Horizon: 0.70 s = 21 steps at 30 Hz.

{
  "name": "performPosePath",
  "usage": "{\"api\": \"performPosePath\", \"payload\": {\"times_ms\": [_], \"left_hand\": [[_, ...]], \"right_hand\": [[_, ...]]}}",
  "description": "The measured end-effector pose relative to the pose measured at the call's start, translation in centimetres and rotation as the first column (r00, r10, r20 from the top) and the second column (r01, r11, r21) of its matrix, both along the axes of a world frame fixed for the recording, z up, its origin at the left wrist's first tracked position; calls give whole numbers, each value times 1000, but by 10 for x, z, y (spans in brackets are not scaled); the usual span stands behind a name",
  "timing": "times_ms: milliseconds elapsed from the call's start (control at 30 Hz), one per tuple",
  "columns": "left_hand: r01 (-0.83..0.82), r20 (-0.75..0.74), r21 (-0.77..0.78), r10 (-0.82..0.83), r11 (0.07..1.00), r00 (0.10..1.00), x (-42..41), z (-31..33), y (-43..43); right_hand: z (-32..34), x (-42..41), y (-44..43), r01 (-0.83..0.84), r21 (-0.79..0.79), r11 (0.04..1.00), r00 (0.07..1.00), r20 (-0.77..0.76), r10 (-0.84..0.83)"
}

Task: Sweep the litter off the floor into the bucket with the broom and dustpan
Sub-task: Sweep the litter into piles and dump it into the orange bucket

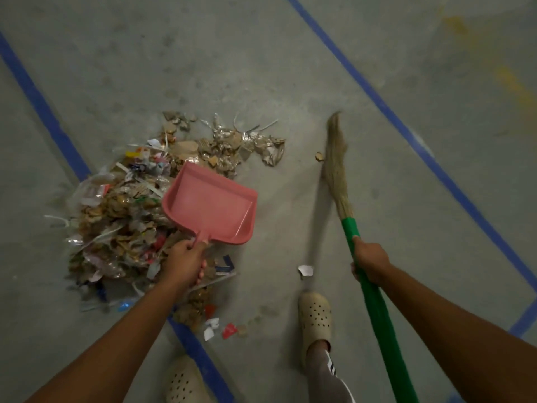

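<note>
Fingers of the left hand (184, 261) grip the dustpan (209, 205), mouth facing upper right; litter (125, 216) lies left; fingers of the right hand (369, 261) clasp the broom (374, 303).

One blue tape line (43, 112) runs from 10 o'clock down to 6 o'clock; a second blue tape line (377, 99) runs from 12 to 4 o'clock. Faint yellow smudges (511, 82) lie at 2 o'clock. Near 6 o'clock stand a right cream clog (315, 318) and a left cream clog (183, 382), with a grey striped trouser leg (322, 372) above the right one.

dustpan (209, 203) pink | broom handle (374, 298) green | floor tape (43, 107) blue | clogs (315, 315) cream, perforated
</note>
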State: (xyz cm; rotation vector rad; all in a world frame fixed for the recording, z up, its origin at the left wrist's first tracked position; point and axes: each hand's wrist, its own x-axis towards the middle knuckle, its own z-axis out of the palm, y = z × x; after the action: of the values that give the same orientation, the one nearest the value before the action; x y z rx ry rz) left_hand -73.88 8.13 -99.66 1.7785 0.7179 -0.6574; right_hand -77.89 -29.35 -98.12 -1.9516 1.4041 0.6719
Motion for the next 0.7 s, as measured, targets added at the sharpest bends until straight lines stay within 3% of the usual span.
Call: {"api": "performPosePath", "payload": {"times_ms": [100, 233, 433, 700], "left_hand": [[-63, 0, 29, 63, 998, 998, -9, -18, -16], [-130, -30, 47, 131, 990, 991, -30, -26, -38], [-204, -49, 54, 207, 977, 977, -41, -34, -53], [-282, -4, 110, 284, 953, 959, -33, -55, -53]], "right_hand": [[-21, 4, 4, -263, 5, 965, 964, -39, 263], [-14, -8, 3, -554, -67, 830, 833, -49, 551], [21, 23, -37, -581, -176, 795, 806, 14, 592], [-39, 203, -31, -682, -193, 706, 705, 87, 704]]}}
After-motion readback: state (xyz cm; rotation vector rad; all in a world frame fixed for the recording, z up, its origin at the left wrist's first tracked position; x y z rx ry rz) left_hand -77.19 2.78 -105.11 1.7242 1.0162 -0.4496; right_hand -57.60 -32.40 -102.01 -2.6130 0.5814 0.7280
